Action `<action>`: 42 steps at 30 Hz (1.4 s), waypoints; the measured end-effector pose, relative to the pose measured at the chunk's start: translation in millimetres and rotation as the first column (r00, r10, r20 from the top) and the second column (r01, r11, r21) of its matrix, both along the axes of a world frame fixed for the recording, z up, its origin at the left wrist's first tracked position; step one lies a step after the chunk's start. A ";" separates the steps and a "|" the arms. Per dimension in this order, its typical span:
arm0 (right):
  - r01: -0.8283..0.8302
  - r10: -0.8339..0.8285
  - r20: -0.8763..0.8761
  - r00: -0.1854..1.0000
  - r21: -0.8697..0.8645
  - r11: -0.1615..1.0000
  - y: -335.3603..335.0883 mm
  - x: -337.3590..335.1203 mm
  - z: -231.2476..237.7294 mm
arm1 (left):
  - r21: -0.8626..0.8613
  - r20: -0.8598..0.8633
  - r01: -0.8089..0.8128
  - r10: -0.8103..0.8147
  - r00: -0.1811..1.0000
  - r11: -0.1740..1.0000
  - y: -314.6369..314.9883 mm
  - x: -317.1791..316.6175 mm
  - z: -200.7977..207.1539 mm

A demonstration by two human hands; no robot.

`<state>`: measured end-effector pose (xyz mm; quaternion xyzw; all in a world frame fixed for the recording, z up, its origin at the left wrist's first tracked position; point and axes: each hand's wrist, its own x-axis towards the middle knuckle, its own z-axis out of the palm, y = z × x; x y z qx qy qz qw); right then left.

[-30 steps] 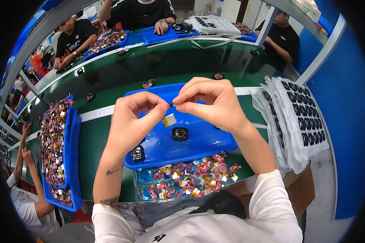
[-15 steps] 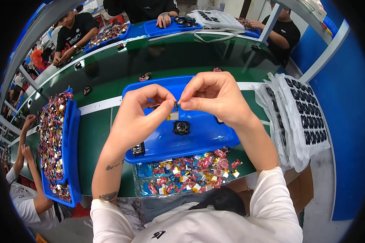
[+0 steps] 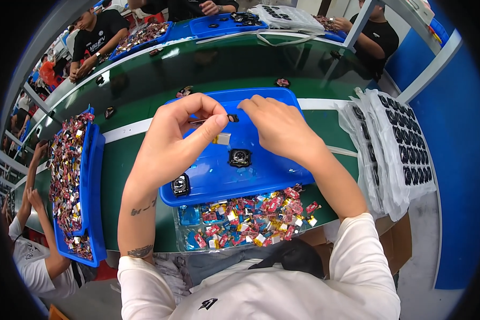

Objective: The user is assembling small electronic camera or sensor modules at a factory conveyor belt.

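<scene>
My left hand (image 3: 178, 141) pinches a small electronic assembly between thumb and forefinger above the blue tray (image 3: 282, 173). The assembly's small black end piece (image 3: 232, 118) sticks out past the fingertips, and its silver-and-yellow battery (image 3: 222, 138) hangs below the thumb. Just to the right, apart from that piece, is my right hand (image 3: 285, 128), back upward and fingers bent together. Its thumb and whatever the fingers may hold are hidden. On the tray lie a black watch-like case (image 3: 240, 157) below the hands and another black case (image 3: 181, 184) at the near left corner.
A heap of red boards with batteries (image 3: 250, 216) lies between the tray and me. A blue bin (image 3: 94, 197) full of similar parts stands left. Stacked white trays (image 3: 405, 144) of black cases are at right. Co-workers sit across the green conveyor (image 3: 197, 66) and at left.
My right hand has come away from the black end piece and turned its back upward. My left hand still holds the assembly, slightly higher in view.
</scene>
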<state>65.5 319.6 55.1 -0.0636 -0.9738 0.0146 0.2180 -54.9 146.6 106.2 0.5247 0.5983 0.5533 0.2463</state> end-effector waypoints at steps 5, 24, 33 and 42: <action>-0.066 0.091 0.263 0.961 -0.105 0.992 -14.1 2.7 5.5 | 0.041 -0.016 -0.035 0.036 0.999 0.999 1.5 -0.6 -1.3; -0.343 0.087 -0.340 0.937 -0.939 0.021 -11.9 -7.2 26.2 | 0.008 0.019 -0.292 0.292 0.956 0.956 3.1 2.0 -4.6; -0.423 0.063 -0.418 0.906 -0.897 0.131 -31.0 -1.2 30.6 | 0.070 -0.058 -0.349 0.354 0.934 0.934 2.8 17.0 -5.1; -0.398 0.051 -0.396 0.917 -0.896 0.195 -39.0 4.5 36.4 | 0.107 -0.057 -0.398 0.405 0.913 0.911 5.9 17.2 -7.0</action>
